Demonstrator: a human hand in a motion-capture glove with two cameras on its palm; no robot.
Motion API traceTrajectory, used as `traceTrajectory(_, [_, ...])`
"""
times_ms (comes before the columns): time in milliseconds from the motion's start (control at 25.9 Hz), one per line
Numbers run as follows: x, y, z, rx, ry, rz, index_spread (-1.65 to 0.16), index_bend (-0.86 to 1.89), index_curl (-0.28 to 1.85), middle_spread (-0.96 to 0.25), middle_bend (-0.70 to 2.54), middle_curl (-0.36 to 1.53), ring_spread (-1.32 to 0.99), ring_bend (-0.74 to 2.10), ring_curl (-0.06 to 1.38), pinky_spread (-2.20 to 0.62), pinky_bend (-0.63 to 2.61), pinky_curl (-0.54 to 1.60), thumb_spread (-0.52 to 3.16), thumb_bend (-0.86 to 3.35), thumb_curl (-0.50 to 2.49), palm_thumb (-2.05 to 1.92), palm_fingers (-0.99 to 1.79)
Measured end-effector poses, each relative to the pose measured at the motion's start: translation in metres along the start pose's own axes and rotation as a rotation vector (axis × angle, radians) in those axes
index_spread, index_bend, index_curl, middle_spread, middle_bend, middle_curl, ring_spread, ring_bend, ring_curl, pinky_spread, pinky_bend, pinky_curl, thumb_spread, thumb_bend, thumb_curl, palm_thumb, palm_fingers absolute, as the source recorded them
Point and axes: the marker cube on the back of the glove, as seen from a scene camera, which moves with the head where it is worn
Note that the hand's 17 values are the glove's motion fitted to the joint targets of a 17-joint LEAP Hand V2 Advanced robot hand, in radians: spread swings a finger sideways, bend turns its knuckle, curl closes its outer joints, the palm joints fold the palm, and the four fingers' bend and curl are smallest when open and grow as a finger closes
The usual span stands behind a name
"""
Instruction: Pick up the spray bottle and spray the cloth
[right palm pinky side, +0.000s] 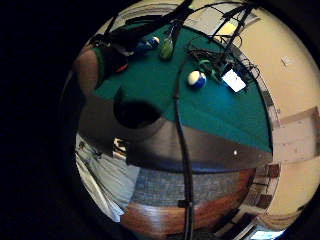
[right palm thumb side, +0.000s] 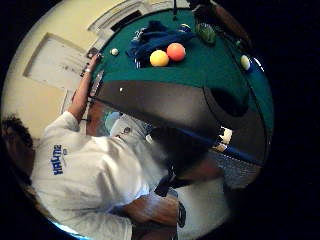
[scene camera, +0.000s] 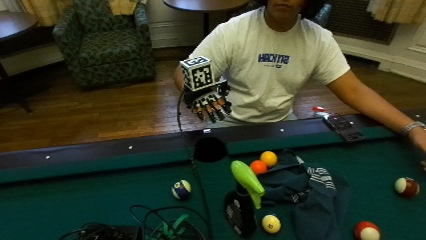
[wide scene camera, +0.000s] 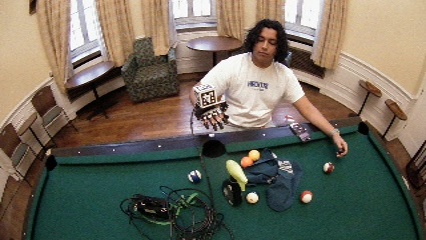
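The gloved right hand (scene camera: 210, 104) hangs in the air above the far rail of the bench (scene camera: 100, 195), just beyond the side pocket (scene camera: 210, 149), its fingers relaxed and pointing down with nothing in them. The spray bottle (scene camera: 245, 197), dark-bodied with a yellow-green head, stands on the green felt near the middle of the outside view, well apart from that hand. The dark blue cloth (scene camera: 307, 190) lies crumpled just right of the bottle. An orange ball (scene camera: 259, 166) and a yellow ball (scene camera: 269, 158) sit touching each other at the cloth's far edge. A blue-striped ball (scene camera: 181, 189) rests left of the bottle, and a pale yellow ball (scene camera: 271, 223) sits near its base. The person's bare left hand (wide scene camera: 340, 149) rests on the felt at the right.
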Motion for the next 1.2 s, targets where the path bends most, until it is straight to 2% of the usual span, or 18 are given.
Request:
traceTrajectory(424, [0.007,-0.002,0.002,0.008,-0.006,0.025,-0.35,0.14,0.16,-0.1,0.23,0.18,-0.09,0.48,0.22,0.16,0.41,0.22,0.79,0.12,0.14,0.36,0.6])
traceTrajectory(1195, [0.032,-0.037,0.02,0.004,-0.049,0.093,-0.4,0.13,0.2,-0.11,0.19,0.27,-0.1,0.48,0.28,0.18,0.4,0.29,0.96,-0.01,0.24,0.41,0.58])
